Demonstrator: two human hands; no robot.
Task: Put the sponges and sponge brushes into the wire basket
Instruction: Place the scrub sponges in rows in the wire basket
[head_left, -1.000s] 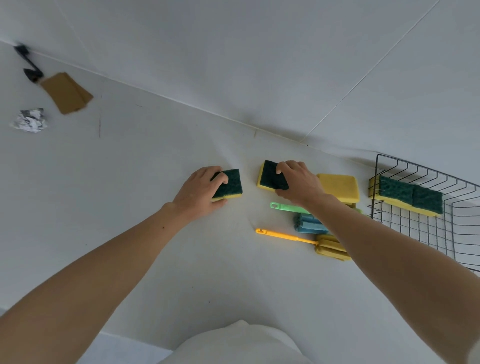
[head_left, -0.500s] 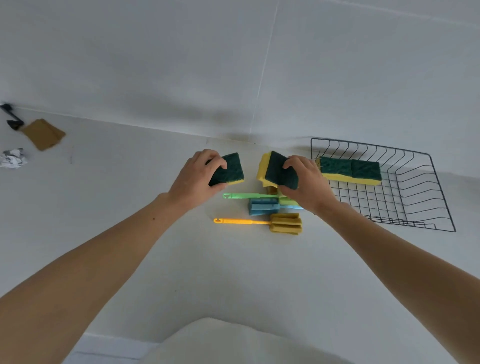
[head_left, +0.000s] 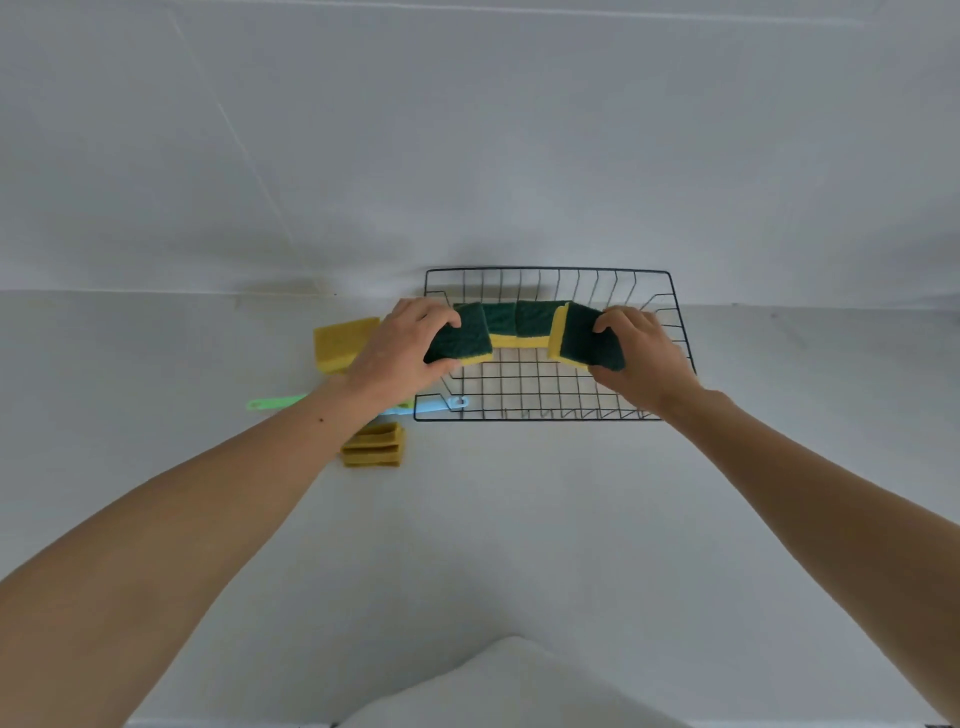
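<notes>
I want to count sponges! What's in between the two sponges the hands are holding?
In the head view, two more green-topped sponges sit in the wire basket, behind the gap between the left hand's sponge and the right hand's sponge.

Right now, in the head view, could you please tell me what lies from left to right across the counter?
Yellow sponge → left hand holding a green-topped sponge → right hand holding another sponge → right wall of the wire basket.

Your forearms are bare from wrist to frame edge, with no sleeves, watch or rings showing. Your left hand (head_left: 400, 353) and right hand (head_left: 641, 358) are ungloved. At 6 o'clock, a pale white garment (head_left: 509, 686) covers your torso.
</notes>
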